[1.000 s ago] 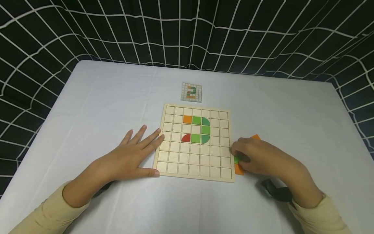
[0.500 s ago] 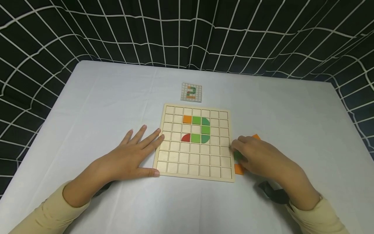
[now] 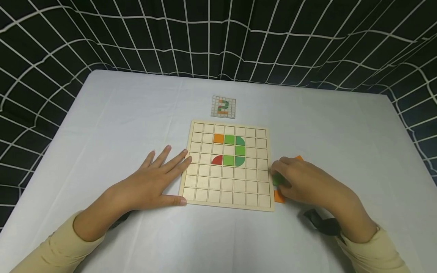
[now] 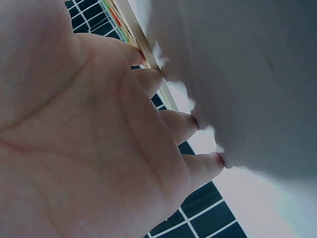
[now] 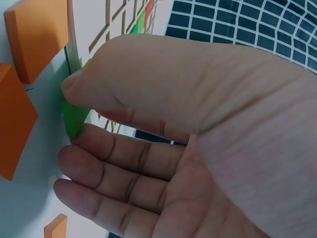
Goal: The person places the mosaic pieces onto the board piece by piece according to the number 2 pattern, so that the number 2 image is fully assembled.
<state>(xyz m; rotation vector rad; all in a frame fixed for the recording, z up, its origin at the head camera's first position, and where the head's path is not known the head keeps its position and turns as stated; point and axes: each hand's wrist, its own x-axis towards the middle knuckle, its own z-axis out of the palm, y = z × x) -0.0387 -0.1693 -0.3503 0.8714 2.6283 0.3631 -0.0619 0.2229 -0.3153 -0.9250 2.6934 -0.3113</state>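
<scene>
Two hands are at work from two beige sleeves [image 3: 65, 242]. The right hand [image 3: 302, 180] pinches one green tile [image 5: 75, 119] between thumb and index finger, just beside the board edge on that hand's inner side; its full outline is partly hidden by the fingers. The other three fingers are bent beside the index finger. Three orange tiles lie near the right hand: one orange tile [image 3: 279, 196] just below its thumb, another [image 5: 12, 121] lying under the hand, and the third [image 5: 55, 226] peeking out beyond the knuckles.

The left hand [image 3: 150, 189] is spread and released, its digits straight. Its thumb, index and middle fingertips touch the edge of the one wooden grid board [image 3: 214, 184], while its ring and little fingertips rest on the white tablecloth [image 3: 136, 102]. The board lies between the two hands and has seven rows of seven cells.

Seven pieces sit in it, forward of both hands: one orange square [image 3: 218, 138], three green squares [image 3: 240, 150], two dark green quarter-circles [image 3: 240, 161] and one red quarter-circle [image 3: 217, 160]. Beyond the board, farther forward than either hand, lies one small pattern card [image 3: 223, 107] with a coloured figure on a grid.
</scene>
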